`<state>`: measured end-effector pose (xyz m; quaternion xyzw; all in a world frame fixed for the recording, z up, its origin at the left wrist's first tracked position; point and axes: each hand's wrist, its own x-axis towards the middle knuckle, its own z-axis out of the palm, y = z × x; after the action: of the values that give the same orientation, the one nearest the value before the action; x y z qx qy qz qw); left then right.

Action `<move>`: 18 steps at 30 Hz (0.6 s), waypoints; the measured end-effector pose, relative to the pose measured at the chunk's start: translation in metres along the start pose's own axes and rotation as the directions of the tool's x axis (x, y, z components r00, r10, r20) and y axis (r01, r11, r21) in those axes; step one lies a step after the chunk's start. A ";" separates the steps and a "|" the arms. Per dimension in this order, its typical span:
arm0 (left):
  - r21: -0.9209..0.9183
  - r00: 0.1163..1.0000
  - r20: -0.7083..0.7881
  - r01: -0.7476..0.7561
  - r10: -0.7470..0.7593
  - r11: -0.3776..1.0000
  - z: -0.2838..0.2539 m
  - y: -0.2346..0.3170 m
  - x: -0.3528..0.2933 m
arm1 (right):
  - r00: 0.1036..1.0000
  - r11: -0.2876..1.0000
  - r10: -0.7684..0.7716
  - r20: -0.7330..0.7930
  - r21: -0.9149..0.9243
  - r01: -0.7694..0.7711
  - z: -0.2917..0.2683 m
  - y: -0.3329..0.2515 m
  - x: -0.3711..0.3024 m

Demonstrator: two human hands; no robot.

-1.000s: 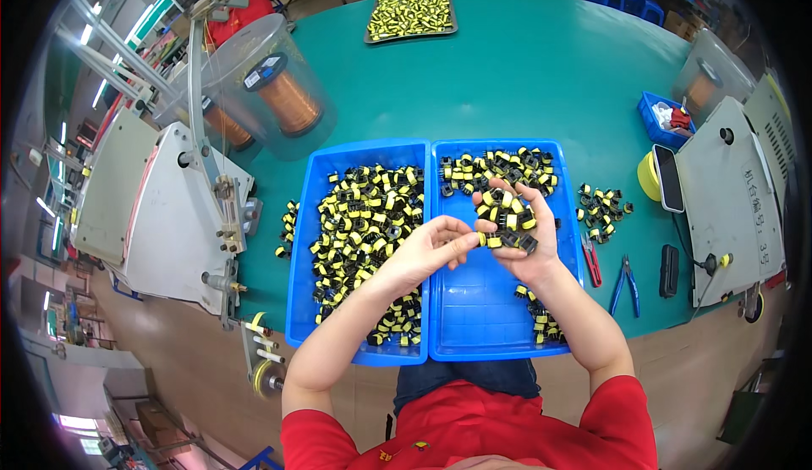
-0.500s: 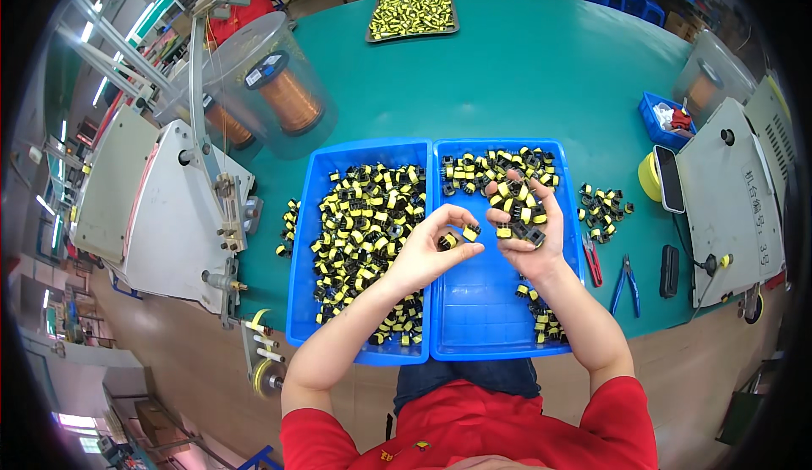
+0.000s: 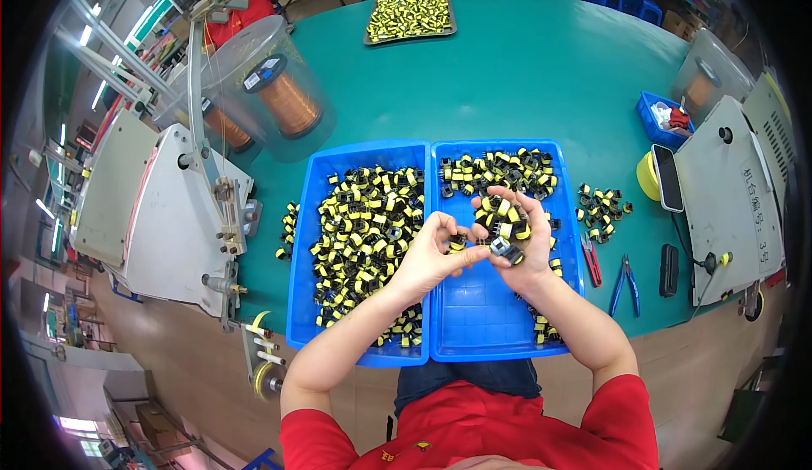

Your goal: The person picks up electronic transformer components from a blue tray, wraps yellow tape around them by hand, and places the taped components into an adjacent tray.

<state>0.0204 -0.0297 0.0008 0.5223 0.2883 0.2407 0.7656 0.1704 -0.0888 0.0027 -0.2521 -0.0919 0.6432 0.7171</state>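
Observation:
My left hand (image 3: 428, 260) is curled over the inner edges of two blue bins, with a small black-and-yellow transformer coil (image 3: 458, 241) held in its fingers. Its thumb reaches a coil at the edge of my right hand (image 3: 533, 260). That right hand is cupped, palm up, around a pile of transformer coils (image 3: 502, 216), black bobbins with pins and yellow tape. Both hands are over the right blue bin (image 3: 474, 318), which has coils along its far end and right side. The left blue bin (image 3: 299, 301) holds a thick heap of the same coils.
Loose coils (image 3: 602, 209) lie on the green table (image 3: 474, 72) right of the bins. Beyond them are red-handled cutters (image 3: 591, 262), blue pliers (image 3: 626, 285) and a black case (image 3: 669, 270). Winding machines flank the table; a filled tray (image 3: 410, 16) stands far back.
My hands have come together: the right moved slightly left and nearer, and the left thumb now meets the coils at its edge. The bins have not moved.

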 end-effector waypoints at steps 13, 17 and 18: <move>-0.398 0.971 0.171 0.226 -0.170 0.889 -0.017 0.012 0.002 | 0.984 0.976 0.174 0.031 0.129 -0.176 -0.011 -0.008 0.007; -0.367 0.977 0.077 0.215 -0.201 0.905 -0.020 0.013 0.007 | 0.965 0.960 0.262 0.014 0.094 -0.262 0.000 -0.008 0.003; -0.367 0.977 0.076 0.214 -0.201 0.905 -0.018 0.013 0.006 | 0.958 0.956 0.284 0.024 0.071 -0.285 0.000 -0.007 0.002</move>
<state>0.0114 -0.0091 0.0062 0.3379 0.2771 0.1987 0.8772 0.1766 -0.0866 0.0058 -0.2318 -0.0360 0.7444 0.6251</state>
